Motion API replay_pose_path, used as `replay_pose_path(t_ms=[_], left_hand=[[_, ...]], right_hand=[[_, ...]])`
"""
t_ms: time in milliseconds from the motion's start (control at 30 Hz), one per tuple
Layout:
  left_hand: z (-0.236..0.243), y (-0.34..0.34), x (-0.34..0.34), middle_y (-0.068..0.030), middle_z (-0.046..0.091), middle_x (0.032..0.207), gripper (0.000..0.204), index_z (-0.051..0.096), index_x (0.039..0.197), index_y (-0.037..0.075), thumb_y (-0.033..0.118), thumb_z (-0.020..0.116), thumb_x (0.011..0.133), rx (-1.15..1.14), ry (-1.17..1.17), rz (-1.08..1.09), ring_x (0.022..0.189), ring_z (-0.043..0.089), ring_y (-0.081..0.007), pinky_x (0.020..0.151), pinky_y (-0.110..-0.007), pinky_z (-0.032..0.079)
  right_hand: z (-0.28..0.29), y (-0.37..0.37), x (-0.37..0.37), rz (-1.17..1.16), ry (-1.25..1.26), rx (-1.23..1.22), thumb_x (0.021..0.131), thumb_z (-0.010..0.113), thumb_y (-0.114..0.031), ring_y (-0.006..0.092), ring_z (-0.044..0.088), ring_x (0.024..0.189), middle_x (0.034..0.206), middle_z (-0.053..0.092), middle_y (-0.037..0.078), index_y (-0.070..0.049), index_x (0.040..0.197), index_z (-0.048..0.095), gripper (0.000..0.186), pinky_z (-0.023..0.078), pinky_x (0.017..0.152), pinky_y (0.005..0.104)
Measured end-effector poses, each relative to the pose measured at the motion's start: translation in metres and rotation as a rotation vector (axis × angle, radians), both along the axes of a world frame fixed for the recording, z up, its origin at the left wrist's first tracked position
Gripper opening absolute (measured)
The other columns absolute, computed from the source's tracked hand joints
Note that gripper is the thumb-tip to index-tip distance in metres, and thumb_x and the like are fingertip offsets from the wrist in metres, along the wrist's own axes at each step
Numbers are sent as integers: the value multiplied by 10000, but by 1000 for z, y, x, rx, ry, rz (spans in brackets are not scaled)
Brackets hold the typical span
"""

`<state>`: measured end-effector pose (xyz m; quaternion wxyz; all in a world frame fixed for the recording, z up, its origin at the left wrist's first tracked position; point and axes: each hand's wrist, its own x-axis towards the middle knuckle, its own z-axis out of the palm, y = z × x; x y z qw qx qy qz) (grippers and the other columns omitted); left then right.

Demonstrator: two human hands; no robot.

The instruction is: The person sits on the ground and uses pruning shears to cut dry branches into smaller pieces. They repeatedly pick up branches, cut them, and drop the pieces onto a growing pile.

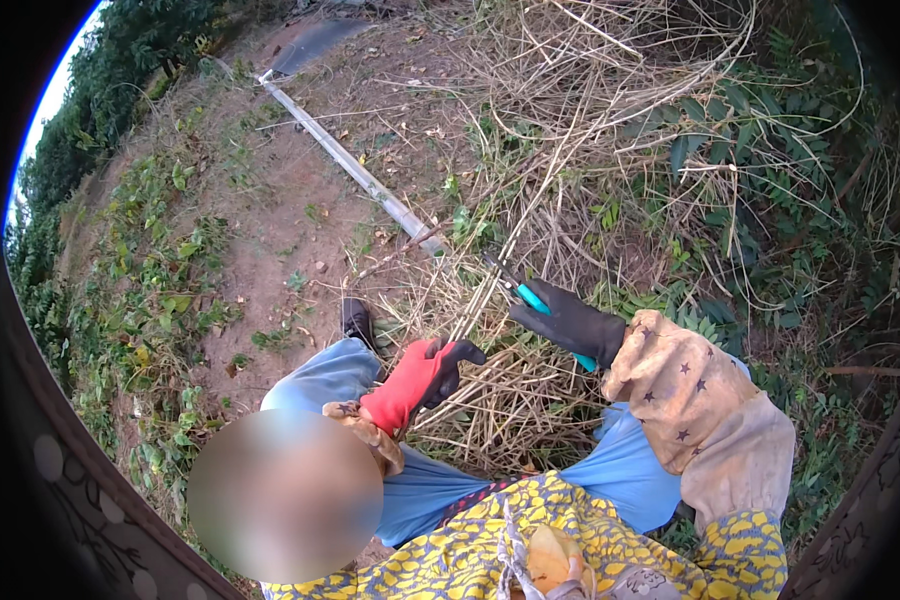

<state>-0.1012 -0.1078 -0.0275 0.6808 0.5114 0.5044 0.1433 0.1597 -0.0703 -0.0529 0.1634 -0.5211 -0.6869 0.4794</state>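
My right hand [568, 322], in a dark glove, is closed round the teal handles of a pair of pruning shears [533, 298]. The blades point up and left, against or just beside a bundle of long dry stems [515, 240]. My left hand [417, 383] wears a red glove with black fingers, which curl over the lower part of those stems; the grip is partly hidden. Cut dry stems [515, 395] lie heaped on the ground between my legs, below both hands.
A tangle of dry vines [630, 110] spreads at the upper right, with green leafy plants [780, 240] beside it. A pale pole [355, 170] lies across bare soil toward a dark flat sheet [318, 45]. Low green plants [150, 270] grow on the left. A blurred round patch covers the lower left.
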Motion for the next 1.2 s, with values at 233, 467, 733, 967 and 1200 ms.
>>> replay_pose_path(t_ms=[233,467,733,967,1200], left_hand=[[-19,-1,-2,23,500,565,323,701,1067,126,386,525,991,35,86,-30,470,443,-75,435,-251,324],[-41,1,-6,-19,584,637,301,679,1041,84,355,560,988,104,208,-114,556,525,-123,522,-301,407],[-25,34,-7,0,566,583,246,694,1092,111,282,536,1010,273,14,465,419,481,-88,388,-253,397],[-34,158,58,-97,706,1008,311,640,1195,53,281,553,1003,384,-376,538,776,664,-147,698,-286,533],[-82,229,184,-65,672,1019,370,575,1272,27,280,540,1004,606,-214,428,893,547,-153,844,-300,430]], right_hand=[[-14,-10,4,-110,57,-159,970,551,-419,207,535,718,826,583,136,-17,1054,531,411,443,695,408],[-18,-32,15,-121,-234,-125,913,584,-512,383,635,865,934,651,200,-35,997,577,484,471,790,467],[21,-53,42,45,-333,-30,932,536,-507,398,661,831,879,670,206,-27,1104,467,514,475,768,505],[36,-70,53,-19,-217,63,937,561,-470,396,663,831,871,662,204,-59,1112,478,454,484,769,508],[54,-65,58,-37,-190,159,928,583,-437,419,649,905,1021,637,240,-46,1155,487,462,483,822,508]])
